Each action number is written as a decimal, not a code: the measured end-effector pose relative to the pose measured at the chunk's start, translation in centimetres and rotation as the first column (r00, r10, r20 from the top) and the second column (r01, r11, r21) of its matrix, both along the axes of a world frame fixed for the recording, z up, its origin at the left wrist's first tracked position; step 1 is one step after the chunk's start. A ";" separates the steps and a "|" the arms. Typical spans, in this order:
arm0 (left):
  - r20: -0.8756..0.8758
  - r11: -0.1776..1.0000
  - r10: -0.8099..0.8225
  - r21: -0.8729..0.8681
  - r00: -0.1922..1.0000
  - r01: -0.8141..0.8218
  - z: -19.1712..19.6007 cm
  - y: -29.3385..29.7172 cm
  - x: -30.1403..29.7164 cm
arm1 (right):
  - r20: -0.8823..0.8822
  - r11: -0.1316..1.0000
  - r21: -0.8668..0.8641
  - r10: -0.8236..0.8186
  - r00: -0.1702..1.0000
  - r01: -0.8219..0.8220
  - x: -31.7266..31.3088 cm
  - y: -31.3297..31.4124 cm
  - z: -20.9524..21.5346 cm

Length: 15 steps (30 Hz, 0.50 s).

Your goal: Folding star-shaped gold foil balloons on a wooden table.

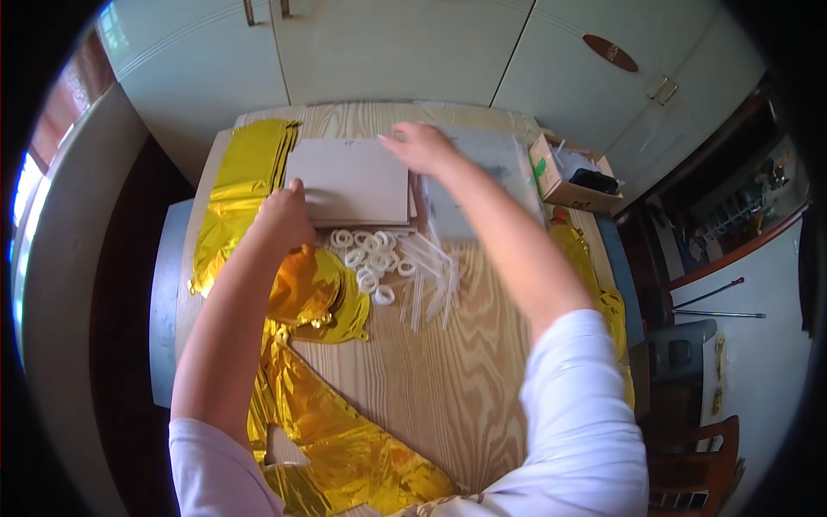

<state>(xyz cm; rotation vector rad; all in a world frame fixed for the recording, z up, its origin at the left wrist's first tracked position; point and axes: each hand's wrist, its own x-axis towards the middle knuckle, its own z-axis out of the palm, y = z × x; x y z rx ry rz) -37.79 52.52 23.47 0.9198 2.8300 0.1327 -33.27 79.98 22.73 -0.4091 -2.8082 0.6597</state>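
A stack of grey cardboard sheets (357,185) lies toward the far side of the wooden table. My left hand (289,214) is closed on its left edge, thumb over the top sheet and the other fingers mostly hidden. Over the far right corner of the stack is my right hand (420,148), fingers stretched to the left and slightly apart, with nothing visible held in them. Several white rings (372,254) sit just in front of the stack. Beside them are clear plastic sticks (426,271). Under my left forearm lies a crumpled gold foil balloon (301,280).
Flat gold foil balloons (245,177) are piled at the far left. Clear plastic bags (482,181) lie right of the cardboard. A cardboard box (573,177) holding a black item stands at the far right. More gold foil (345,431) spreads along the near edge of the table (482,370).
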 end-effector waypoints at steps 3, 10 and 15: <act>0.014 0.999 -0.002 -0.033 1.000 0.003 0.4 -1.1 0.1 | 0.198 0.973 0.112 0.176 0.964 -0.201 10.1 2.3 3.2; -0.016 0.998 -0.044 -0.039 0.999 0.043 -0.2 -0.6 -0.8 | 0.327 0.984 0.097 0.112 0.938 -0.152 20.2 6.0 0.7; -0.047 0.998 0.001 -0.056 0.999 -0.004 0.5 -0.8 0.3 | 0.340 0.988 0.118 0.055 0.939 -0.101 17.8 4.9 0.0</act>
